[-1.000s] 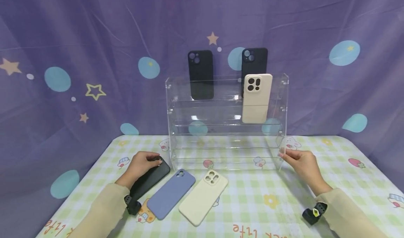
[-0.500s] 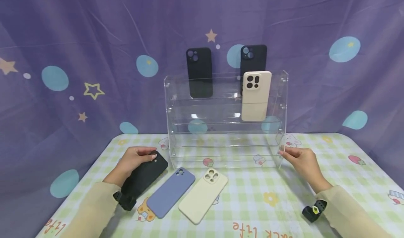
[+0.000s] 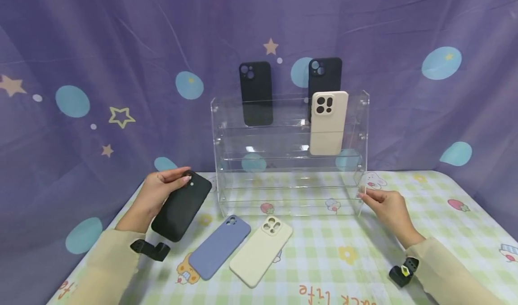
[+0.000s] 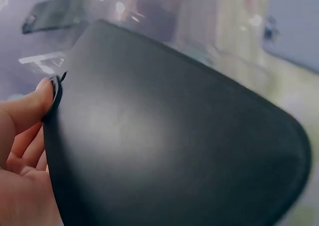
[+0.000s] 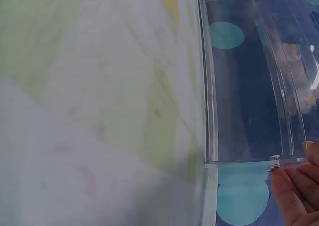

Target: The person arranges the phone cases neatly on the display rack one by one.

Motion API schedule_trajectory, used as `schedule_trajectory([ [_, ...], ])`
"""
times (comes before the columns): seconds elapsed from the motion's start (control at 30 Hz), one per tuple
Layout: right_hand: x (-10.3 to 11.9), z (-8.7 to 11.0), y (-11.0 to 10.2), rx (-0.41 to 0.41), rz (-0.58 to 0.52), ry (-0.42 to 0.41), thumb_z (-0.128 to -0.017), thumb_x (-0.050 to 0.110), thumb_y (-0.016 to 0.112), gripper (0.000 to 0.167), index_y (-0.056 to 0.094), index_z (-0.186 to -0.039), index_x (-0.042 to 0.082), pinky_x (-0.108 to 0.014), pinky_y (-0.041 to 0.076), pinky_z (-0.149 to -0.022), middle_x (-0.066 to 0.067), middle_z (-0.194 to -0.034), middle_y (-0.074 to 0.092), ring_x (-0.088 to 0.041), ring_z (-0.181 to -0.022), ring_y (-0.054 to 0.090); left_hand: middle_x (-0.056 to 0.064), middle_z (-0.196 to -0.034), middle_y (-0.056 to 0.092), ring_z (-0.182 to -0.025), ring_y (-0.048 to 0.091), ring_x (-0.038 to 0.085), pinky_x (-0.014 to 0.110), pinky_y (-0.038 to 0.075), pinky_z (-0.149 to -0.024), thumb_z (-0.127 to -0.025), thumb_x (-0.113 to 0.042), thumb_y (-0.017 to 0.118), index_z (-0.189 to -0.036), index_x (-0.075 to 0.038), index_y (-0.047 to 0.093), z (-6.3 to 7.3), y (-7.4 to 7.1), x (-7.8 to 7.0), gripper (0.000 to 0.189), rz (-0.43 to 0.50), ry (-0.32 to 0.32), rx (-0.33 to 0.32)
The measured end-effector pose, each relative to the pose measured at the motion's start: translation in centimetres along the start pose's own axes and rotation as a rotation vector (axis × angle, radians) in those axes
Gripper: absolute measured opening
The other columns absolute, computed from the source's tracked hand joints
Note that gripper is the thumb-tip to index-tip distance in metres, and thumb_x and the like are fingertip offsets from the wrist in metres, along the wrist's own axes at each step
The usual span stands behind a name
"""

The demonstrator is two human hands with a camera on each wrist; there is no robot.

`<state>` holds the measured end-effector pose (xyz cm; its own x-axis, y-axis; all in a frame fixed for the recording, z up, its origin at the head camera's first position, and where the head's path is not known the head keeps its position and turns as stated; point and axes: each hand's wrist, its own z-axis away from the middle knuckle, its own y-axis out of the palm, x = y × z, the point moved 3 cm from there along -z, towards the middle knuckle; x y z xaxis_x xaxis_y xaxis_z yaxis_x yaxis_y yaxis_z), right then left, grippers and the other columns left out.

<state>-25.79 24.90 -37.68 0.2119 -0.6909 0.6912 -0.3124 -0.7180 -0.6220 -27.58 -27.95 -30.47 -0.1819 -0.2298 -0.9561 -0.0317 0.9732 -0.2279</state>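
Note:
My left hand pinches a black phone case by its camera end, holding it tilted above the table. In the left wrist view, this case fills most of the picture, thumb at its edge. Right of it on the cloth lie a blue-grey phone case and a cream one. My right hand grips the lower right side panel of a clear acrylic display rack. The right wrist view has the thumb and fingers of this hand on either side of the panel.
Two black phone cases, the left one and the right one, stand on the rack's top tier. A beige case stands one tier lower at the right. The checked tablecloth reaches a purple curtain behind.
My left hand has raised the black phone case off the table, moving it up and to the left. My right hand stays on the rack, and the other cases have not moved.

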Motion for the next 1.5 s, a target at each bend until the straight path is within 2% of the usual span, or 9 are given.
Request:
schedule_trajectory([
  [0.13, 0.1, 0.0, 0.0, -0.004, 0.013, -0.007, -0.089, 0.023, 0.067, 0.03, 0.07, -0.102, -0.005, -0.014, 0.047, -0.055, -0.022, -0.104, 0.066, -0.029, -0.095, 0.063, -0.016, -0.087, 0.071, -0.079, 0.064, -0.001, 0.013, 0.051, -0.07, -0.085, -0.009, 0.071, -0.102, -0.023, 0.075, -0.4, 0.7, -2.8, 0.023, 0.185, 0.059, -0.064],
  [0.27, 0.2, 0.1, -0.1, 0.0, 0.013, -0.009, -0.09, 0.022, 0.066, 0.03, 0.07, -0.102, -0.005, -0.016, 0.046, -0.053, -0.023, -0.106, 0.065, -0.032, -0.097, 0.063, -0.01, -0.083, 0.072, -0.073, 0.065, 0.001, 0.014, 0.052, -0.067, -0.084, -0.002, 0.069, -0.091, -0.023, 0.077, -1.0, 1.8, -5.9, 0.023, 0.346, 0.13, -0.123],
  [0.33, 0.2, 0.1, -0.1, 0.001, 0.013, -0.008, -0.09, 0.023, 0.065, 0.03, 0.07, -0.102, -0.005, -0.016, 0.046, -0.053, -0.023, -0.106, 0.065, -0.026, -0.095, 0.064, -0.007, -0.083, 0.073, -0.072, 0.065, 0.003, 0.014, 0.052, -0.068, -0.084, 0.001, 0.067, -0.09, -0.02, 0.077, -1.4, 2.3, -7.4, 0.024, 0.42, 0.154, -0.144],
  [0.57, 0.1, 0.1, -0.1, -0.007, -0.013, -0.016, -0.09, 0.022, 0.065, 0.03, 0.07, -0.102, -0.005, -0.019, 0.043, -0.047, -0.024, -0.105, 0.065, 0.017, -0.072, 0.047, -0.001, -0.081, 0.071, -0.074, 0.064, 0.007, 0.015, 0.052, -0.069, -0.083, 0.007, 0.065, -0.091, -0.01, 0.076, -3.0, 4.5, -11.5, 0.022, 0.611, 0.182, -0.206],
  [0.9, 0.1, 0.0, 0.0, -0.039, -0.008, -0.041, -0.089, 0.016, 0.067, 0.024, 0.071, -0.1, -0.005, -0.017, 0.045, -0.049, -0.023, -0.102, 0.066, 0.023, -0.075, 0.043, 0.003, -0.086, 0.069, -0.078, 0.063, 0.01, 0.017, 0.052, -0.071, -0.082, 0.008, 0.066, -0.115, 0.006, 0.065, -6.4, 7.7, -16.0, 0.033, 0.72, 0.232, -0.346],
  [1.0, 0.3, 0.1, 0.0, -0.034, -0.004, -0.042, -0.089, 0.016, 0.066, 0.024, 0.071, -0.099, -0.006, -0.018, 0.044, -0.047, -0.024, -0.103, 0.066, 0.014, -0.078, 0.052, 0.003, -0.088, 0.067, -0.081, 0.063, 0.009, 0.017, 0.051, -0.075, -0.083, 0.006, 0.066, -0.116, 0.004, 0.065, -7.3, 8.4, -17.1, 0.033, 0.728, 0.249, -0.37],
  [1.1, 0.3, 0.1, 0.0, -0.021, -0.004, -0.036, -0.09, 0.016, 0.065, 0.025, 0.07, -0.1, -0.006, -0.019, 0.044, -0.047, -0.024, -0.104, 0.065, -0.01, -0.089, 0.064, 0.001, -0.086, 0.066, -0.08, 0.062, 0.009, 0.018, 0.05, -0.078, -0.084, 0.005, 0.066, -0.117, 0.004, 0.064, -8.0, 9.2, -17.9, 0.034, 0.745, 0.273, -0.372],
  [1.2, 0.3, 0.2, 0.0, -0.002, -0.009, -0.034, -0.091, 0.015, 0.064, 0.025, 0.07, -0.101, -0.008, -0.02, 0.042, -0.045, -0.025, -0.105, 0.064, -0.035, -0.097, 0.063, 0.0, -0.083, 0.067, -0.078, 0.062, 0.01, 0.02, 0.05, -0.079, -0.083, 0.005, 0.066, -0.117, 0.005, 0.064, -8.8, 10.2, -18.4, 0.033, 0.747, 0.321, -0.378],
  [1.5, 0.5, 0.0, -0.1, 0.026, -0.002, -0.035, -0.091, 0.015, 0.063, 0.025, 0.07, -0.101, -0.008, -0.019, 0.044, -0.05, -0.026, -0.105, 0.064, -0.037, -0.096, 0.063, 0.002, -0.092, 0.067, -0.087, 0.061, 0.011, 0.02, 0.05, -0.084, -0.084, 0.001, 0.068, -0.115, 0.001, 0.067, -10.4, 13.0, -17.7, 0.031, 0.749, 0.368, -0.494],
])
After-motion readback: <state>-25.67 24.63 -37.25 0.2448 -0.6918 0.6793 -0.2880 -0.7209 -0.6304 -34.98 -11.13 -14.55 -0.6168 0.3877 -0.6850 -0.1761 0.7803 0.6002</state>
